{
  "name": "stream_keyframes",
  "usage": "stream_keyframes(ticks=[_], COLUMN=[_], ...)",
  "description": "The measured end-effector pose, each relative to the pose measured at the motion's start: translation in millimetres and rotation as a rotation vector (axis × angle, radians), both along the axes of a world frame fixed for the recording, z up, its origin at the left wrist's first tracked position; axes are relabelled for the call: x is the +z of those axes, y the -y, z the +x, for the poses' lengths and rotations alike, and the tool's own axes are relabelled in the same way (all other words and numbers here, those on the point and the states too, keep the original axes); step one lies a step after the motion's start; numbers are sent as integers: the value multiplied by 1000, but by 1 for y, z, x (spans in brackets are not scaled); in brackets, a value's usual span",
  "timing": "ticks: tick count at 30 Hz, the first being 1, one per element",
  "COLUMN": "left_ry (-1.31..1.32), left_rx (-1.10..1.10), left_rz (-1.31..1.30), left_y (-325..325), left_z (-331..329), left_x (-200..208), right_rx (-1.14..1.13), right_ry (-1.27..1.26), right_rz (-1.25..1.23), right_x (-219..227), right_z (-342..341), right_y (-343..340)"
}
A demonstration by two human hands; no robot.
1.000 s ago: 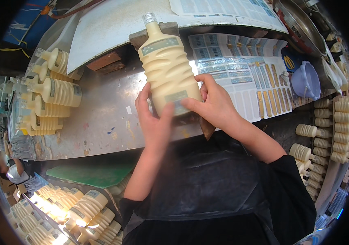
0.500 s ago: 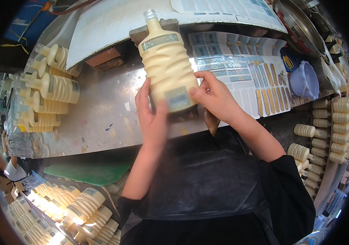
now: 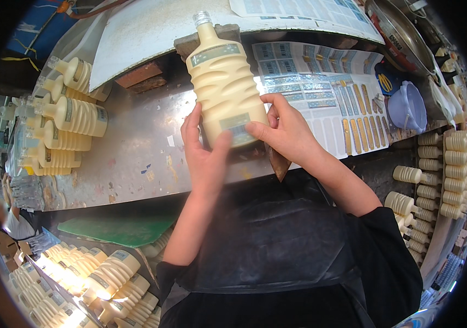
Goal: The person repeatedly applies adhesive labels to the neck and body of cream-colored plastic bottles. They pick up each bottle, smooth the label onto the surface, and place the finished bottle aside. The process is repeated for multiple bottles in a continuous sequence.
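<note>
A cream bottle [image 3: 225,82] with wavy ridges and a clear screw neck lies with its neck away from me, propped on a grey block [image 3: 187,45]. One label [image 3: 215,54] spans its shoulder; another label [image 3: 228,124] sits near its base. My left hand [image 3: 203,150] grips the bottle's lower left side, the thumb over the lower label's left part. From the right side, my right hand [image 3: 280,126] holds it, thumb pressed on that label's right edge and fingers curled at the bottle's side.
Sticker sheets [image 3: 321,93] lie to the right, by a lilac bucket [image 3: 407,107]. Similar bottles [image 3: 78,117] are stacked on the table's left. More bottles [image 3: 108,279] stand low at the left, and others [image 3: 454,175] at the right. A brick [image 3: 140,76] supports the white board [image 3: 151,33].
My right thumb has slid left and inward onto the lower label. My left thumb has moved slightly up and right over it. The bottle stays nearly in place.
</note>
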State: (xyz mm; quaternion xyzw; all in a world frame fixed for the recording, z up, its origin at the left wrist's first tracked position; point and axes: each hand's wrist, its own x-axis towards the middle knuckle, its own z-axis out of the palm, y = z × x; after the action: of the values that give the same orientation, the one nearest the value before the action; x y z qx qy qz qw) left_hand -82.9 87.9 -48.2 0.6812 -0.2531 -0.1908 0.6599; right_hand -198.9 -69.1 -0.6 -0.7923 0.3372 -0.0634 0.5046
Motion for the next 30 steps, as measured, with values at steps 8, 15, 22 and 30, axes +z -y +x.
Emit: stream_keyframes(ticks=[8,15,22,30], left_ry=[127,267,-251,-185], left_rx=[17,62,23,104], left_rz=[116,174,-198,-131], left_y=[0,2,1,20], left_z=[-5,-6,-7,-6], left_x=[6,4,3,6], right_rx=[-111,209,537,-10], right_ry=[298,432,799,503], right_rz=[528,-554,-942,-312], right_x=[8,37,19,17], right_z=[-6,10,-1,1], right_y=[40,-2,-27,-42])
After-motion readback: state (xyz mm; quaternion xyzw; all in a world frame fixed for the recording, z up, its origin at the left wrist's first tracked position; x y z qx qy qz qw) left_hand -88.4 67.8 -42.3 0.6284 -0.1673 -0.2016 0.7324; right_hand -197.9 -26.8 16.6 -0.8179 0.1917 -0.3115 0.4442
